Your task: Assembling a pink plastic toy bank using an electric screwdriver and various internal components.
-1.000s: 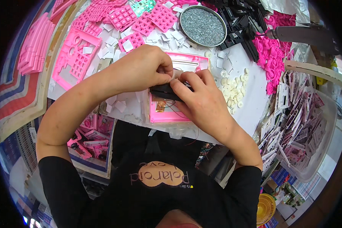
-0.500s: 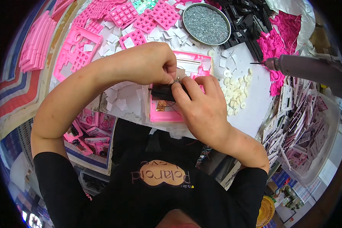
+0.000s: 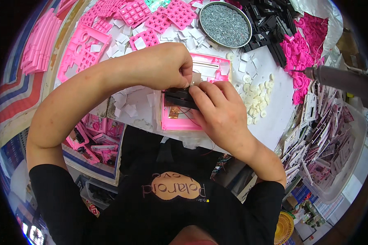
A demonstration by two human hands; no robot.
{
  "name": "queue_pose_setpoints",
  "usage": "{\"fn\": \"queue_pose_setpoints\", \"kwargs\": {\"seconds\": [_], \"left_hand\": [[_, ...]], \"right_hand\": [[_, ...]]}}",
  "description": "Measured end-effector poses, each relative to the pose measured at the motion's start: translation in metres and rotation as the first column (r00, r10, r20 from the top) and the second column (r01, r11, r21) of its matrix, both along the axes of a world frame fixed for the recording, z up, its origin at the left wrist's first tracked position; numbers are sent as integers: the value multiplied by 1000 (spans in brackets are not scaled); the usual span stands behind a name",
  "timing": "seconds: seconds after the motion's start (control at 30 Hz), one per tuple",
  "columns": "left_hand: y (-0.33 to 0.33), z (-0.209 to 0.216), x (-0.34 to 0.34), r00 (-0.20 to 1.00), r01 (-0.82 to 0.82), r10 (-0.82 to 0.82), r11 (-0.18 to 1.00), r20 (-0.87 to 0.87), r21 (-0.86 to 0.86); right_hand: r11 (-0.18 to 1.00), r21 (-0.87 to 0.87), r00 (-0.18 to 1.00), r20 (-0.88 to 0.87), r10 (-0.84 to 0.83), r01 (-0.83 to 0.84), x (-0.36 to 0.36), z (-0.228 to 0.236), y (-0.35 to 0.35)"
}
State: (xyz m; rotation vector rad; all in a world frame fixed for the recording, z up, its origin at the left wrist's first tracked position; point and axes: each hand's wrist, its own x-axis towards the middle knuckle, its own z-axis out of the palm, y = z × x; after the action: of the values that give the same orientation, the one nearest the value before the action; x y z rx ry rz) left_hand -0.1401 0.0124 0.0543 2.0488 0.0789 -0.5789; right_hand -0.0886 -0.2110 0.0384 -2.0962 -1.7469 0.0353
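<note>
On the table in front of me lies a pink plastic casing [image 3: 180,125] with thin wires and a small copper-coloured patch inside. An elongated black plastic part [image 3: 180,99] rests tilted across it. My left hand [image 3: 171,67] reaches over from the far side, finger and thumb pinched together at the upper edge of the black part; whatever they pinch is too small to make out. From the right, my right hand [image 3: 221,110] grips the black part's right end, its fingertips close to my left ones. Its thumb is mostly hidden.
Behind lie pink keypads [image 3: 180,16], white paper squares and a round tin of small screws [image 3: 225,24]. White round pieces [image 3: 255,100] are scattered at right, below black parts [image 3: 270,28]. An electric screwdriver [image 3: 335,79] juts in from the right, above a bin of flat pieces [image 3: 351,151].
The black part has tilted, showing more of its lower side. My left elbow has swung slightly outward, and my right fingers have shifted a little along the part.
</note>
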Motion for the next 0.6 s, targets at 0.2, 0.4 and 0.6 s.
{"fn": "queue_pose_setpoints", "kwargs": {"seconds": [0.2, 0.4, 0.6], "left_hand": [[6, 3, 12, 1000, 14, -13, 998, 21, -62], [9, -28, 104, 811, -272, -82, 824, 579, 498], [-1, -70, 142, 845, -165, -240, 732, 477, 661]], "right_hand": [[999, 34, 987, -162, -9, 15, 12, 21, -5], [561, 794, 953, -71, -296, 233, 98, 58, -42], [500, 769, 881, -473, 29, 397, 201, 78, -6]]}}
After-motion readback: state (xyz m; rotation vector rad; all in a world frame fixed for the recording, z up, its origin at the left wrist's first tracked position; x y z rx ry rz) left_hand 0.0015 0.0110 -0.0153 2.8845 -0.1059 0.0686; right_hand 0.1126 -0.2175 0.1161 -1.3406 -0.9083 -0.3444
